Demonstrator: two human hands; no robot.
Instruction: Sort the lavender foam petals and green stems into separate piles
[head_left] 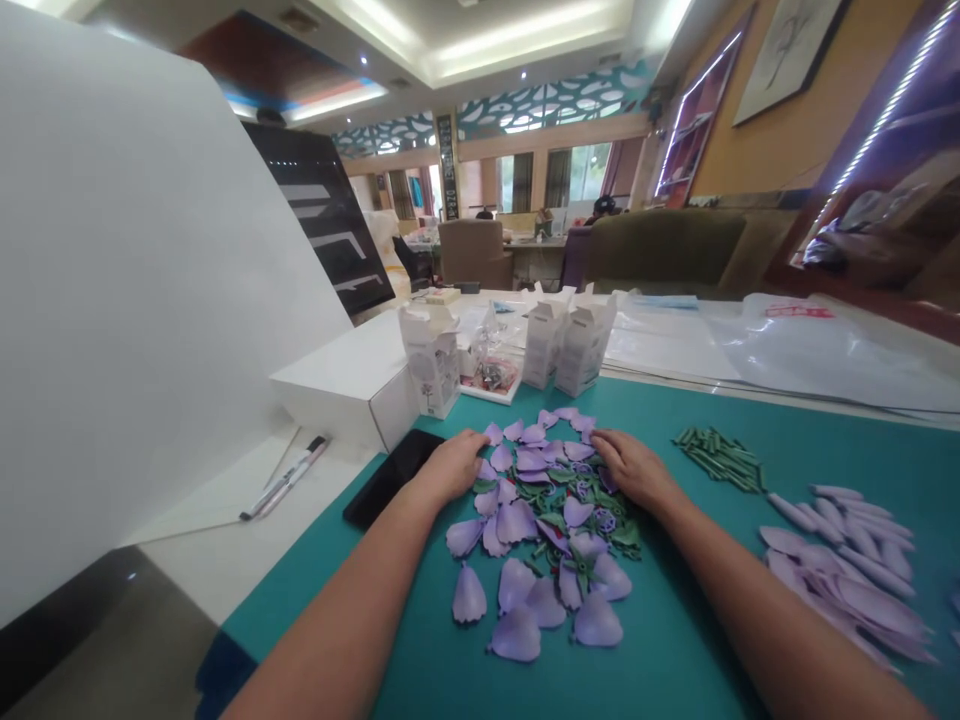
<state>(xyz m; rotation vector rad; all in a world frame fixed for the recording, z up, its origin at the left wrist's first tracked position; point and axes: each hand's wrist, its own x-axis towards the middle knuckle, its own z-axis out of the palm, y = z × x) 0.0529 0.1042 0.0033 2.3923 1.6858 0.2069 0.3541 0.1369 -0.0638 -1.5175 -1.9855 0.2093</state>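
A loose pile of purple plastic flower petals (517,522) and green plastic leaves (562,476) lies on the teal mat, with small purple openwork pieces (604,519) among them. At the pile's left edge, my left hand (451,465) touches the outer petals with its fingertips. My right hand (631,466) rests on the opposite edge, its fingers apart and against petals there. I see nothing gripped in either hand, though some fingertips are partly hidden. Several wider petals (516,634) lie closer to me, below the pile.
Green sticks (718,458), lilac tapered pieces (862,525) and pale lilac petals (832,590) lie at right on the teal mat (442,670). A black phone-like slab (375,492) is left of my hand. White cartons (581,345), a white box (352,385) and pens (285,478) stand or lie beyond.
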